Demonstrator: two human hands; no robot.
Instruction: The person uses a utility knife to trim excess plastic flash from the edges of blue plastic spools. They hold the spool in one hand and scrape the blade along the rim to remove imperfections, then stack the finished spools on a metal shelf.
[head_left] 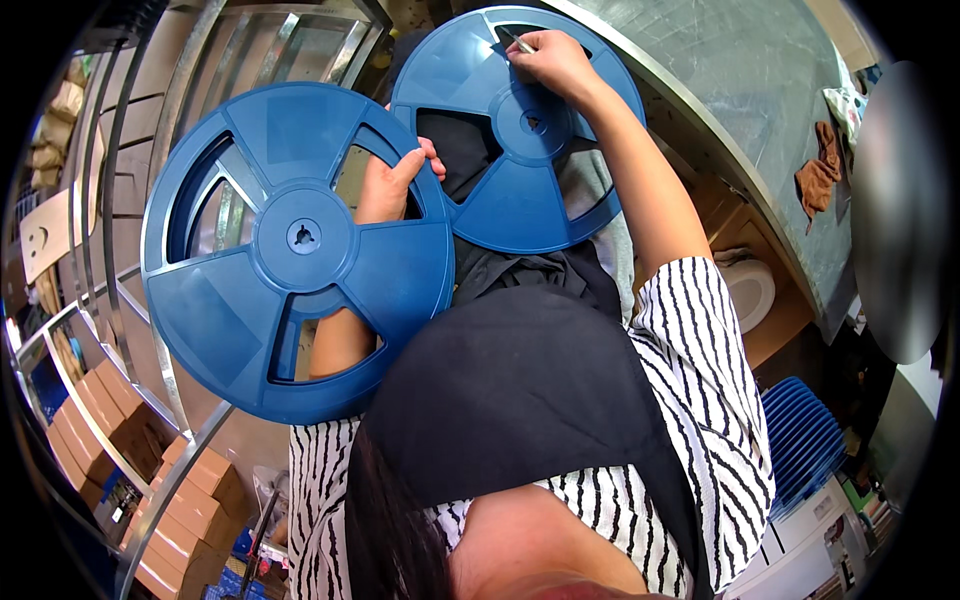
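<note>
A large blue plastic reel [300,265] with cut-out windows leans in front of my left arm. My left hand [385,185] reaches through it from behind, closed on its rim at the right, with the thumb on the near side. Partly behind it, a second blue reel [515,195] rests over my lap against dark cloth. My right hand [555,65] pinches a slim, pointed grey tool [522,44]. The tool's tip is by the upper window of this far reel, near its rim. What kind of tool it is cannot be made out.
A metal rack [185,70] with bars stands at the left, with cardboard boxes [200,500] below. On the right is a grey-green worktable [740,90] with a brown cloth or glove [820,170]. Ribbed blue items [805,440] are stacked at the lower right, below a white roll [750,290].
</note>
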